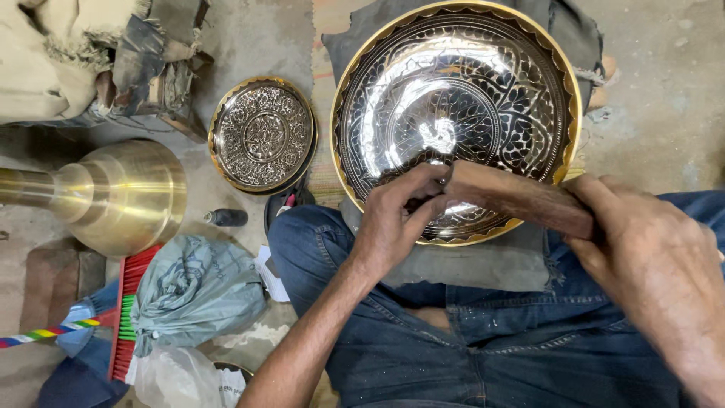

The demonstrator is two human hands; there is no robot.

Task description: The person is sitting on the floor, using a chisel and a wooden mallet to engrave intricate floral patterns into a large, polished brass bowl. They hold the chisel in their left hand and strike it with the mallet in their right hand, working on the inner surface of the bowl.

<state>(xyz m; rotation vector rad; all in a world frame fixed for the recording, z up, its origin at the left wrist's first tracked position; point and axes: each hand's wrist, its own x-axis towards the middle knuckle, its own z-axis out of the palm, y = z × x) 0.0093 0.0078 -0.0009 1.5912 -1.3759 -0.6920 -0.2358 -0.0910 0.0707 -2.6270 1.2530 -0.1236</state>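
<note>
A large engraved brass bowl (453, 91) with a black-and-silver floral pattern leans on my lap over a grey cloth (483, 261). My right hand (649, 257) grips the back end of a brown wooden tool handle (521, 198). Its tip rests on the bowl's lower inner wall. My left hand (396, 219) pinches the front end of the tool, fingers pressed to the bowl surface. The tool's metal tip is hidden under my left fingers.
A smaller engraved brass plate (262, 134) lies on the floor to the left. A polished brass bell-shaped piece (113, 195) sits further left. A red brush (128, 317), a crumpled grey-green bag (192, 291), a small dark bottle (225, 217) and rags (68, 53) surround my knee.
</note>
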